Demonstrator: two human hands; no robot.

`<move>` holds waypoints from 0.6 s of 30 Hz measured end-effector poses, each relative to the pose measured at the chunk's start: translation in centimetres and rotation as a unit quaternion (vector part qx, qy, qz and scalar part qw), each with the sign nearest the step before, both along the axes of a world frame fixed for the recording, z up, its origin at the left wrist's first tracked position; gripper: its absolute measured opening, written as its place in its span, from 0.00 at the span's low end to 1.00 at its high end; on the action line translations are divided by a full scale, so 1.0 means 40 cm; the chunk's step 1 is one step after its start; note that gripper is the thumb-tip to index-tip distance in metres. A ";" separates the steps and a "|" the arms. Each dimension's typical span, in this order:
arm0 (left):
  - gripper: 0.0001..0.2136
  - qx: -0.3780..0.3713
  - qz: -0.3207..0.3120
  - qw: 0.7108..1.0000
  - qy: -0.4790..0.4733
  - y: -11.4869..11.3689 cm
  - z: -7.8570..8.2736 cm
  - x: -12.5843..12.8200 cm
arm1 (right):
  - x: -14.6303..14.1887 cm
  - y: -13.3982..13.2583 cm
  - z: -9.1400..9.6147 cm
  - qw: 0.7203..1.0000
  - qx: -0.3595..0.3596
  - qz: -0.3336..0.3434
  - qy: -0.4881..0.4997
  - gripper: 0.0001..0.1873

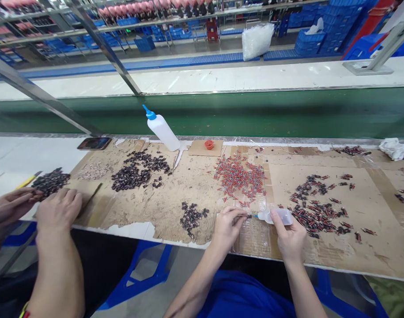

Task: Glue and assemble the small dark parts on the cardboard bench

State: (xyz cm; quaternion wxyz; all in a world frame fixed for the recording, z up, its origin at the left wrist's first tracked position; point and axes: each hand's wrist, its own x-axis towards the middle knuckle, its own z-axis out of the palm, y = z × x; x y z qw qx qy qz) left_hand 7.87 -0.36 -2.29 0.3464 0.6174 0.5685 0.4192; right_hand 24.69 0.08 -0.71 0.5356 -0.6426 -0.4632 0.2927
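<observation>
My right hand (292, 238) is closed round a small translucent squeeze bottle (281, 216), tipped on its side with its blue nozzle pointing left. The nozzle tip meets a small black part (249, 216) pinched between the thumb and fingers of my left hand (228, 225). Beyond my hands lies a heap of small red-and-grey pieces (239, 176). To the right spreads a pile of black-and-red pieces (316, 216). A small pile of black parts (191, 217) sits left of my left hand.
A co-worker's hands (58, 207) work at the left by black parts (51, 181). A large white bottle (164, 132) with blue spout, a red cap (209, 144) and a phone (94, 143) stand along the back. Beyond runs a green belt (221, 115).
</observation>
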 end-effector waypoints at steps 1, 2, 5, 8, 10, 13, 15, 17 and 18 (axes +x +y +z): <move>0.07 0.001 0.001 1.000 0.001 0.000 0.001 0.000 | 0.000 0.000 0.001 1.000 -0.003 0.006 0.002 0.18; 0.07 0.003 0.001 1.000 0.002 0.000 0.002 -0.001 | 0.000 0.001 0.002 1.000 -0.006 0.012 0.003 0.18; 0.07 0.013 -0.001 1.000 0.008 0.001 0.004 -0.002 | 0.000 0.002 0.003 1.000 -0.014 0.021 0.002 0.17; 0.07 0.027 -0.004 0.999 0.019 0.003 0.002 -0.002 | 0.002 0.004 0.002 1.000 -0.014 0.015 0.007 0.16; 0.07 0.033 -0.002 0.999 0.028 0.004 -0.001 0.000 | 0.004 0.004 -0.002 1.000 -0.013 0.002 0.015 0.16; 0.07 0.036 -0.002 0.999 0.030 0.005 0.000 0.003 | 0.010 0.001 -0.012 0.999 -0.008 -0.033 0.042 0.17; 0.06 0.040 -0.010 0.999 0.020 0.005 0.008 -0.003 | 0.013 0.000 -0.015 0.996 0.009 -0.059 0.072 0.18; 0.05 0.040 -0.006 0.999 0.003 0.005 0.023 -0.021 | 0.014 0.001 -0.011 0.992 0.034 -0.076 0.096 0.18; 0.05 0.040 0.007 0.999 -0.005 0.006 0.031 -0.035 | 0.013 0.003 -0.007 0.991 0.044 -0.078 0.101 0.19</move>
